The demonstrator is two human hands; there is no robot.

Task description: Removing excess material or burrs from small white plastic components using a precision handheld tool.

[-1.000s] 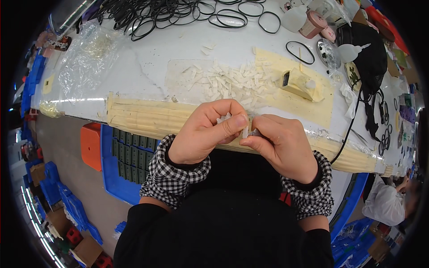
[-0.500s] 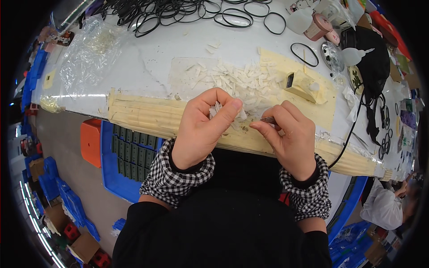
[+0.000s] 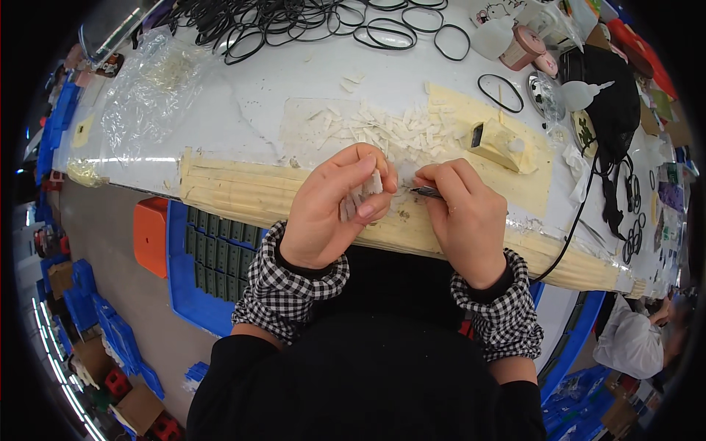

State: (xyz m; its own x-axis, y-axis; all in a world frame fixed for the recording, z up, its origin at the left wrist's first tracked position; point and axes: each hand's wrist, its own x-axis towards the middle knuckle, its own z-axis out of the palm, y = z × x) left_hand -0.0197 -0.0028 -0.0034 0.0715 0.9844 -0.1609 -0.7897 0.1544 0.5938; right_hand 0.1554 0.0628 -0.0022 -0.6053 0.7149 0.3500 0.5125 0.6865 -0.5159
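Note:
My left hand [image 3: 327,209] is closed around several small white strips, with one white strip [image 3: 376,181] showing between thumb and fingertips and others partly hidden in the palm. A short, dark, pointed metal tool [image 3: 426,192] is pinched in my right hand [image 3: 471,217]; whether it is tweezers or a blade I cannot make out. Its tip points toward the left hand without touching it. Just beyond both hands, a loose pile of white strips [image 3: 390,131] lies on the table [image 3: 243,132], partly over a clear sheet and a yellow sheet [image 3: 526,191].
A yellow taped block [image 3: 507,147] sits right of the pile. Black rings [image 3: 385,34] heap along the far side. Crumpled clear plastic [image 3: 151,95] lies left; bottles, a pink tub [image 3: 523,48] and a black bag [image 3: 607,95] crowd the right. Below stands a blue crate [image 3: 180,275].
My left fingers have shifted and a white strip now stands up between them. My right hand has moved slightly left and turned, so more of the dark tool shows.

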